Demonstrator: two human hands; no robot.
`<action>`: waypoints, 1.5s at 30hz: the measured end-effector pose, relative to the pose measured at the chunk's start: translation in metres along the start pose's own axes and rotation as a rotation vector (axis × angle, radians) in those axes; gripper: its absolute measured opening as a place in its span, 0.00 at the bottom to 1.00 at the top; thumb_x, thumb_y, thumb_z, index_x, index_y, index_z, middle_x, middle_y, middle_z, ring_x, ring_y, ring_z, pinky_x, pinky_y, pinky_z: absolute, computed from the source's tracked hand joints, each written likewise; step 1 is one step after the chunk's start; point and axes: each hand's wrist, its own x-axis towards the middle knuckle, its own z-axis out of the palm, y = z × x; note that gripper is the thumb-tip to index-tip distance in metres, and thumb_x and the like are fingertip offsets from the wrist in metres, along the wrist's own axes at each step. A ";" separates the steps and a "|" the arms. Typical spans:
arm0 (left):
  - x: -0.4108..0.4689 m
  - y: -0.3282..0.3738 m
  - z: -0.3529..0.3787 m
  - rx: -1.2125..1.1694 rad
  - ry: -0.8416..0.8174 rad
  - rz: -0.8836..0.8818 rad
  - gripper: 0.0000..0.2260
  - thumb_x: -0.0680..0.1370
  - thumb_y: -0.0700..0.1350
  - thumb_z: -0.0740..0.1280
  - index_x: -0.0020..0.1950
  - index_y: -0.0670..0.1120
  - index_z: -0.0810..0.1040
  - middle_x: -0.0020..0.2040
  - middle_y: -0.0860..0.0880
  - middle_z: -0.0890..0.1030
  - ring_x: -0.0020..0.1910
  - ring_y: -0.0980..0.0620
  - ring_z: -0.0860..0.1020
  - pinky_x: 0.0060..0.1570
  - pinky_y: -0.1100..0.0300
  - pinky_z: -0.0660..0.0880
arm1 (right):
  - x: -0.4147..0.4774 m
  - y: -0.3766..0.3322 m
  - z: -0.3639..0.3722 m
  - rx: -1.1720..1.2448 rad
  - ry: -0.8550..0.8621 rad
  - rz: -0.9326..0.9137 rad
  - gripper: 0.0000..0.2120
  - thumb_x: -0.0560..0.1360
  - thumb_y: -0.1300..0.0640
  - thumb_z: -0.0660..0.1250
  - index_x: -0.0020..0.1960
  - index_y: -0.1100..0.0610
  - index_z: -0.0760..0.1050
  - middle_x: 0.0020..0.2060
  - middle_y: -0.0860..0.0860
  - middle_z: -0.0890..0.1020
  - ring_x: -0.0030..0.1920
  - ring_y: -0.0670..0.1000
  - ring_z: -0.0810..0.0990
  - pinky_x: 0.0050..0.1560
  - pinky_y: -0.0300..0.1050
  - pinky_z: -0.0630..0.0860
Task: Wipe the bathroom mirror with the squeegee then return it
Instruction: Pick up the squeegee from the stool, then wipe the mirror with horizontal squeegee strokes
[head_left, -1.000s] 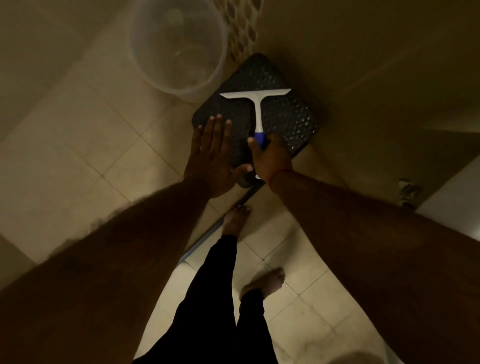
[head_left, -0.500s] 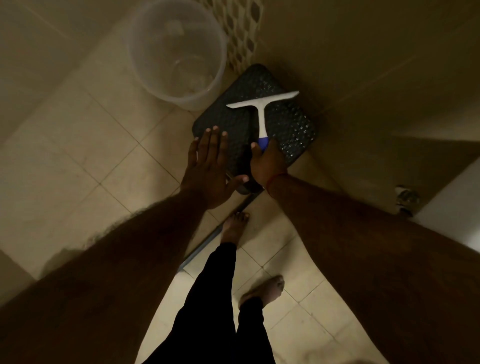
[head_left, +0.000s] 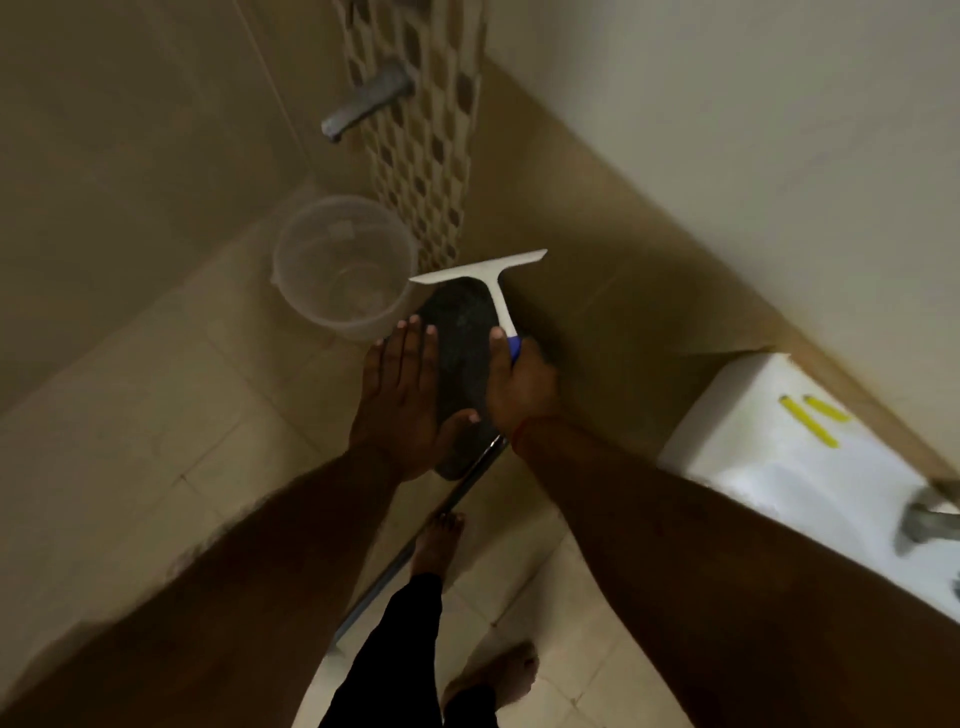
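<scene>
The squeegee (head_left: 493, 283) has a white T-shaped blade and neck and a blue grip. My right hand (head_left: 522, 387) is shut on the blue grip, holding the blade upward and tilted, above a black textured stool (head_left: 460, 332) by the wall. My left hand (head_left: 402, 402) hovers flat beside it to the left, fingers stretched out and holding nothing. No mirror is in view.
A clear plastic bucket (head_left: 343, 267) stands on the tiled floor left of the stool, under a wall tap (head_left: 366, 98). A white sink (head_left: 779, 457) with a yellow item (head_left: 810, 423) and a faucet (head_left: 930, 512) is at right. My bare feet (head_left: 439, 540) stand below.
The squeegee has been lifted off the stool in my right hand. The view has tilted up, bringing the wall tap and sink into sight.
</scene>
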 end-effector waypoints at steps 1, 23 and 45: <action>-0.003 0.008 -0.016 0.000 0.035 0.011 0.51 0.83 0.77 0.49 0.92 0.41 0.43 0.92 0.37 0.45 0.92 0.37 0.45 0.89 0.37 0.42 | -0.008 -0.010 -0.017 0.012 0.016 -0.017 0.25 0.87 0.38 0.58 0.59 0.60 0.78 0.54 0.60 0.85 0.55 0.63 0.83 0.51 0.48 0.72; -0.040 0.250 -0.347 0.067 0.612 0.308 0.49 0.83 0.75 0.49 0.91 0.39 0.52 0.92 0.36 0.54 0.91 0.35 0.54 0.86 0.31 0.54 | -0.277 -0.171 -0.381 0.446 0.488 -0.657 0.28 0.85 0.32 0.55 0.44 0.55 0.75 0.33 0.51 0.78 0.35 0.49 0.76 0.43 0.48 0.77; -0.021 0.462 -0.665 0.222 0.951 0.824 0.61 0.77 0.82 0.56 0.91 0.42 0.35 0.92 0.40 0.35 0.91 0.42 0.33 0.89 0.39 0.40 | -0.410 -0.235 -0.602 0.558 1.004 -0.791 0.20 0.88 0.40 0.56 0.49 0.48 0.80 0.32 0.44 0.80 0.36 0.45 0.79 0.44 0.49 0.77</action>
